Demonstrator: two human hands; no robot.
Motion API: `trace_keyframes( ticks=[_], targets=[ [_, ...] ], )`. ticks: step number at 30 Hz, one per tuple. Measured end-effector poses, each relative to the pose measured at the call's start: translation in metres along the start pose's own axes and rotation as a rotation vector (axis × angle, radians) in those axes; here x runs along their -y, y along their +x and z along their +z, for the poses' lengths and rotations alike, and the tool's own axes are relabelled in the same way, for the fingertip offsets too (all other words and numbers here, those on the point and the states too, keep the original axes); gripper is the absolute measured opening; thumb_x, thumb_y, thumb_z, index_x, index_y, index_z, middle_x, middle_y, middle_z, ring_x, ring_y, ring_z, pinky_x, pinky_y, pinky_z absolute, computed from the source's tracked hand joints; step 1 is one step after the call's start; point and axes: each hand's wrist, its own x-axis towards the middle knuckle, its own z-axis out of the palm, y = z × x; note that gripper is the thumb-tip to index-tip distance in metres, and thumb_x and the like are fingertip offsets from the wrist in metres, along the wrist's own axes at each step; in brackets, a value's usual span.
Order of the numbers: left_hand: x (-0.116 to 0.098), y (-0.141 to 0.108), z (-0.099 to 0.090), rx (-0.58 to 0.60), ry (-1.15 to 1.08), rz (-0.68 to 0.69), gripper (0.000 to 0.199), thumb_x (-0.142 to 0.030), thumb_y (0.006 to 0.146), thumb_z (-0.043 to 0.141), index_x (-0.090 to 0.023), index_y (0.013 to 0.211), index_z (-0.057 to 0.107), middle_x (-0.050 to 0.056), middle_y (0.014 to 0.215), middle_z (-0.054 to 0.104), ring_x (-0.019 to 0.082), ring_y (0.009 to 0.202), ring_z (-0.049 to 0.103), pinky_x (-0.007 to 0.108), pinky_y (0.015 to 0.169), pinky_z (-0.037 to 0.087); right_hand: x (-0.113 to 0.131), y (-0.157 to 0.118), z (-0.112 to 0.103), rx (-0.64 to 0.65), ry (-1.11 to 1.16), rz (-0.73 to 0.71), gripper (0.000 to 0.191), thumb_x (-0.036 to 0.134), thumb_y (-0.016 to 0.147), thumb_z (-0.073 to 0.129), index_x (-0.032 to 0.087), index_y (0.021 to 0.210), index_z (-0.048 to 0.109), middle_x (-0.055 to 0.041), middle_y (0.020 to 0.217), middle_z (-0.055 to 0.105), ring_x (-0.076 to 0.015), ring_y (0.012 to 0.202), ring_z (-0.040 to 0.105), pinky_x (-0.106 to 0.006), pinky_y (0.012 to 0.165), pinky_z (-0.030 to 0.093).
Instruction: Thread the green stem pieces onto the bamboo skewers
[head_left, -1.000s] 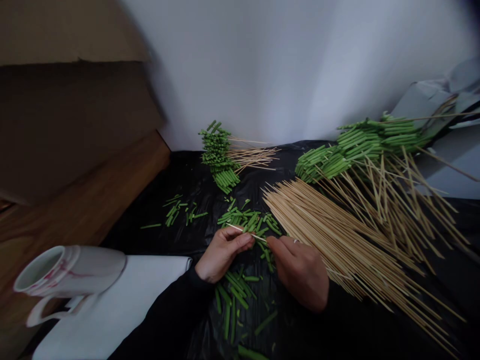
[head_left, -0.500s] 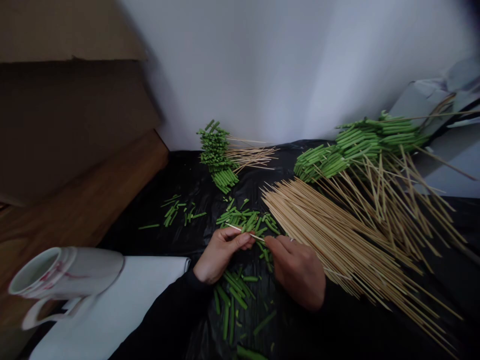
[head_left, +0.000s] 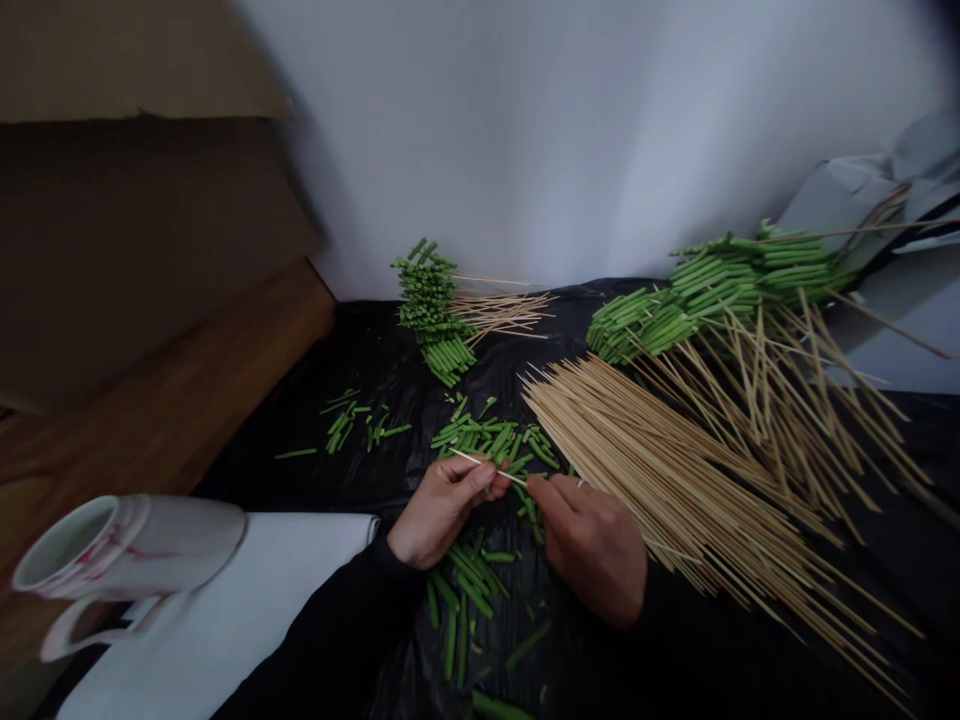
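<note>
A thin wooden skewer (head_left: 514, 478) runs between my two hands, its pale tip pointing up and left. My left hand (head_left: 442, 500) pinches it between thumb and fingers near the tip; whether a green piece is also in that pinch I cannot tell. With fingers curled, my right hand (head_left: 596, 545) grips the skewer further along. Just behind my hands lies a loose pile of cut green stalk pieces (head_left: 480, 432). Longer green pieces (head_left: 469, 580) are scattered below and between my wrists. Close by on the right is a large heap of bare skewers (head_left: 675, 470).
Skewers loaded with green pieces are stacked at the back middle (head_left: 431, 310) and back right (head_left: 720, 290), by the pale wall (head_left: 480, 140). Black plastic sheeting (head_left: 292, 490) covers the work surface. At left, a mug (head_left: 180, 545) lies on its side on a white sheet (head_left: 292, 560).
Very little differs. Both hands keep hold of the skewer in nearly the same place, and the whole view has shifted slightly.
</note>
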Motion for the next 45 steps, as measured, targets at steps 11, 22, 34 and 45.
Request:
trace_keyframes(
  ticks=[11,22,34,45],
  targets=[
    [-0.002,0.001,-0.006,0.092,0.005,-0.001,0.036,-0.044,0.072,0.074,-0.014,0.092,0.073,0.008,0.082,0.068,0.016,0.076,0.059,0.028,0.075,0.043,-0.005,0.007,-0.002,-0.062,0.012,0.019,0.024,0.011,0.092,0.04,0.017,0.09,0.063,-0.0006,0.067,0.056,-0.0127,0.059,0.049,-0.029,0.057,0.029],
    [-0.005,-0.004,-0.02,0.404,-0.081,-0.007,0.076,-0.09,0.048,0.047,-0.021,0.025,0.027,-0.003,0.029,0.015,0.007,0.03,0.021,0.027,0.037,0.015,-0.02,0.007,-0.011,-0.143,0.117,0.131,0.021,0.015,0.093,0.044,0.017,0.096,0.065,-0.0027,0.074,0.063,-0.012,0.071,0.059,-0.024,0.064,0.04],
    [0.044,0.009,-0.06,0.185,-0.033,-0.013,0.065,-0.093,0.043,0.047,-0.03,0.039,0.058,0.003,0.027,0.031,0.017,0.035,0.041,0.033,0.038,0.024,-0.02,0.003,-0.005,-0.121,0.141,0.112,0.021,0.014,0.093,0.043,0.016,0.097,0.064,-0.002,0.073,0.062,-0.0116,0.067,0.058,-0.025,0.064,0.04],
    [0.043,0.003,-0.061,0.227,-0.079,0.064,0.067,-0.092,0.051,0.044,-0.028,0.03,0.047,0.003,0.025,0.026,0.014,0.031,0.033,0.032,0.036,0.022,-0.02,0.002,-0.004,-0.114,0.148,0.117,0.021,0.014,0.093,0.044,0.015,0.098,0.065,-0.0034,0.077,0.064,-0.0127,0.074,0.062,-0.024,0.066,0.042]
  ],
)
